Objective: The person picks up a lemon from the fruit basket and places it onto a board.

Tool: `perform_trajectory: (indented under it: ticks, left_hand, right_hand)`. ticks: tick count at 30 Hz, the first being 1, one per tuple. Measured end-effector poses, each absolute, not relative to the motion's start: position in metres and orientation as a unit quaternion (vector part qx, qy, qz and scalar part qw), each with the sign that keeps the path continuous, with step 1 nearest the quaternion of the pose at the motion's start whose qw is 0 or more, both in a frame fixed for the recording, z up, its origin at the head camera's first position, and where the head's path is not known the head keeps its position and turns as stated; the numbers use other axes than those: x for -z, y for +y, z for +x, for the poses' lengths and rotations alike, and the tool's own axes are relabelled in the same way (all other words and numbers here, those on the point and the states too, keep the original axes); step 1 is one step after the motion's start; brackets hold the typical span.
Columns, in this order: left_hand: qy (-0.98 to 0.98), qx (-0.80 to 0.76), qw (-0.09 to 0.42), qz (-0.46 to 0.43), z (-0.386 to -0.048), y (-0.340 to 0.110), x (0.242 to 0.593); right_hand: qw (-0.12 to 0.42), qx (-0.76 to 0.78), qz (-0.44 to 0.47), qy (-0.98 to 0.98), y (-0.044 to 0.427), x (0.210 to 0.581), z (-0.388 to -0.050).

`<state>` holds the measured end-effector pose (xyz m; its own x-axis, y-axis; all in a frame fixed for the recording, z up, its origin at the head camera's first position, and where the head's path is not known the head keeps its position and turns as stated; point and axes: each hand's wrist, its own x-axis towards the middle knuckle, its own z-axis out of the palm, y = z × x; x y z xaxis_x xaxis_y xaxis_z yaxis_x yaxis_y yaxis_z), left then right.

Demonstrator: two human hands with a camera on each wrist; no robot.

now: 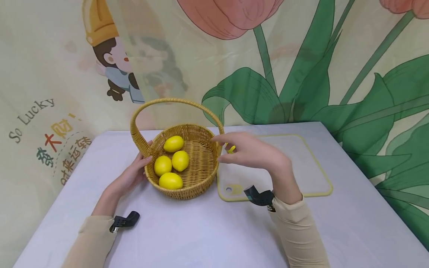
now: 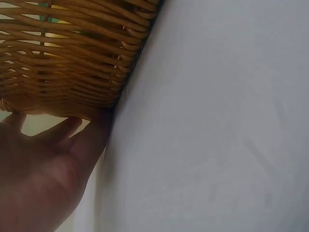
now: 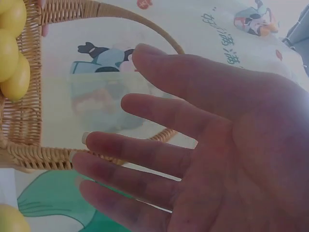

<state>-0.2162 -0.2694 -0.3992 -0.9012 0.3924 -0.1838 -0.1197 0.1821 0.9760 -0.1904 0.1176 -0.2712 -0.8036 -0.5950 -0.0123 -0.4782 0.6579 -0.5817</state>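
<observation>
A round woven basket (image 1: pixel 201 190) with a tall arched handle stands on the table. Several yellow lemons (image 1: pixel 180 160) lie in its left half. My left hand (image 1: pixel 129 176) holds the basket's left side, its thumb at the rim and its other fingers against the outer weave (image 2: pixel 63 67). Beside the right rim hovers my right hand (image 1: pixel 251 150), fingers extended and apart, with nothing in its grasp in the right wrist view. Another lemon (image 1: pixel 230 148) shows behind that hand, over the cutting board, mostly hidden by the fingers.
Right of the basket lies a pale cutting board (image 1: pixel 311 178) with a yellow-green edge. A white cloth covers the table (image 1: pixel 197 234). Behind it hangs a backdrop (image 1: pixel 187 48) printed with tulips and a cartoon figure.
</observation>
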Motion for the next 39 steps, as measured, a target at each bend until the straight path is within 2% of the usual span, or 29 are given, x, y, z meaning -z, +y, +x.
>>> perform_trajectory:
  ticks: [7,18,32,39]
  left_hand:
    - [0.743,-0.639,0.183,0.084,-0.212,-0.268,0.401]
    - [0.755,-0.630,0.162,0.084,-0.211,-0.262,0.402]
    - [0.750,-0.631,0.176,0.091,-0.217,-0.263,0.406]
    - [0.759,-0.621,0.173,0.092,-0.217,-0.267,0.402]
  right_hand:
    - [0.130,0.290,-0.312,0.895,0.096,0.282,-0.194]
    - [0.125,0.240,-0.342,0.900,0.066,0.304,-0.205]
    - [0.140,0.222,-0.368,0.892,0.041,0.329,-0.209]
    - [0.147,0.223,-0.413,0.871,0.021,0.346,-0.211]
